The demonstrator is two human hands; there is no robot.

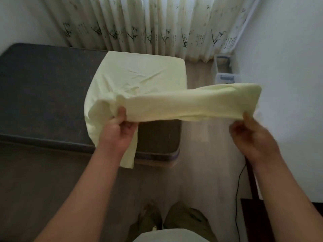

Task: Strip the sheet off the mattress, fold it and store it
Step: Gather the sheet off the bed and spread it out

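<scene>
A pale yellow sheet point(143, 75) lies over the right end of a dark grey mattress point(43, 93), whose left part and near right corner are bare. I hold the sheet's near edge lifted and stretched in a band between both hands. My left hand point(118, 126) grips it above the mattress's front edge, and a flap hangs down below that hand. My right hand point(250, 133) pinches the other end out over the floor, to the right of the mattress.
Patterned curtains point(157, 25) hang behind the bed. Two clear plastic bins point(225, 75) stand by the white wall at the right. A dark piece of furniture point(251, 182) and a black cable point(238, 189) are at my right. Pale wood floor lies between bed and wall.
</scene>
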